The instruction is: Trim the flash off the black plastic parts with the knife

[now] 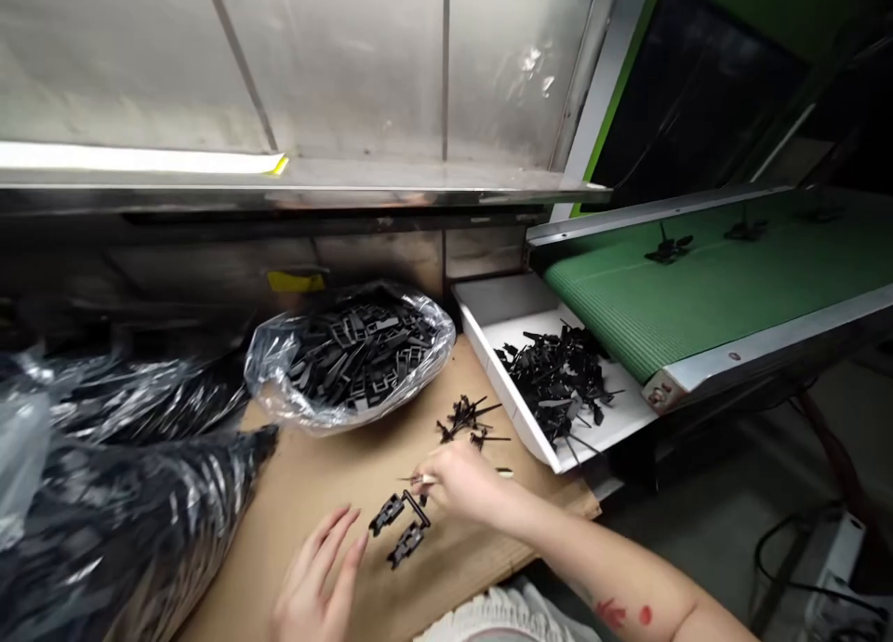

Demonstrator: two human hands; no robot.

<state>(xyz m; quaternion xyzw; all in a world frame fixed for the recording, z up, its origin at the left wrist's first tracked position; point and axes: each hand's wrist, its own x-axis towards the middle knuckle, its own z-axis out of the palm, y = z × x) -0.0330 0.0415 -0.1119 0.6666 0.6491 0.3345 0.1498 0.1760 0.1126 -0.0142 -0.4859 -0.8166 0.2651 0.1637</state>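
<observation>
My right hand [457, 482] is closed in a pinch on a small thin tool whose tip pokes out to the left, just above a black plastic moulded piece [403, 524] lying on the brown cardboard sheet [327, 474]. My left hand [317, 577] lies flat on the cardboard with fingers stretched out, its fingertips close to the left side of that piece, holding nothing. A few black sprue pieces [466, 419] lie loose beyond my right hand.
A clear bag of black plastic parts [355, 354] sits behind. Dark plastic bags [126, 493] fill the left. A white tray [628, 423] holds black sprues under the end of a green conveyor belt [712, 284] carrying more pieces. The cardboard's edge drops off at the right.
</observation>
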